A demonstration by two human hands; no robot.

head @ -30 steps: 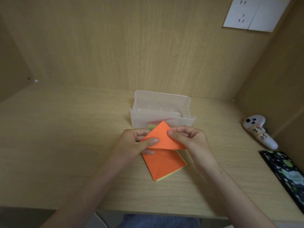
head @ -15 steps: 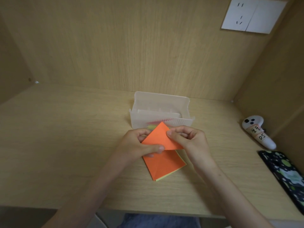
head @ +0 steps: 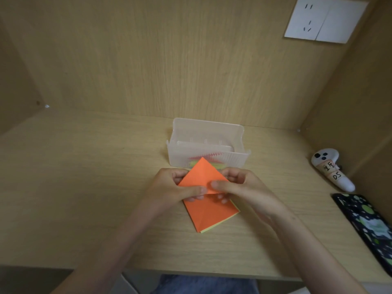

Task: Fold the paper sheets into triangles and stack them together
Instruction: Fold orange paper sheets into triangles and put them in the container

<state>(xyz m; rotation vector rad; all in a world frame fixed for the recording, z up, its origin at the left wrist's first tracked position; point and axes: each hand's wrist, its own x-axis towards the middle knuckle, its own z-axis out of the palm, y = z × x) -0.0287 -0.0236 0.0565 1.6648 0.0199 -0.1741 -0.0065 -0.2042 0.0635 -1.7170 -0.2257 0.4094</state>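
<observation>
— Head view: what are the fingers doing?
— Both thumbs have slid inward along the bottom crease of the orange triangle (head: 202, 175) and now nearly meet; left hand (head: 176, 190) and right hand (head: 244, 187) pinch it.
— Where is it?
— Raised just above the orange sheets (head: 209, 213) on the desk (head: 84, 187), before the clear plastic box (head: 209, 145).
</observation>
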